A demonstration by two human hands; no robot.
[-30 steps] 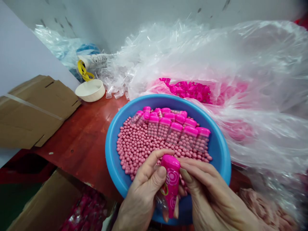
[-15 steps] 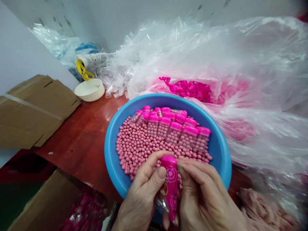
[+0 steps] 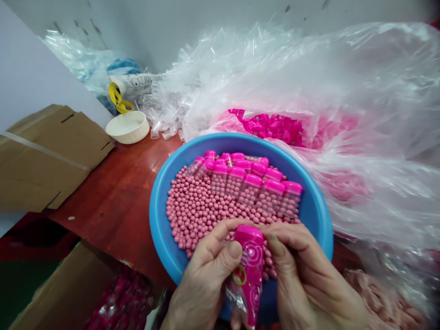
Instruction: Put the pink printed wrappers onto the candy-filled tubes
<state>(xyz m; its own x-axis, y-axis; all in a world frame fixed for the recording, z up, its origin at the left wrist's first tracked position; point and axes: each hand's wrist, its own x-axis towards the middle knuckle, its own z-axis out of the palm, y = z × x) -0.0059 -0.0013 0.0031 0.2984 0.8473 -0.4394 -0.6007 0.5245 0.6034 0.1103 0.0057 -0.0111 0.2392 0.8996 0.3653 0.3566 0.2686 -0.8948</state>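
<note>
Glossy magenta printed packet (image 3: pixel 252 263), over near side of round blue plastic basin (image 3: pixel 158 215); left hand (image 3: pixel 206 270) curled, pinching it; right hand (image 3: pixel 305 275) half-curled beside top, hold unclear; step: apparently adjusting wrap; next calls for steady pinch

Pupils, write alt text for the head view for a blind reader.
A left hand grips a printed pink plastic item, the right hand at its upper edge, above a round blue plastic basin of small pink balls and clear pink-capped containers.

The left hand (image 3: pixel 202 277) and right hand (image 3: pixel 305 275) are bare, their thumbnails (image 3: pixel 235 250) rounded.
</note>
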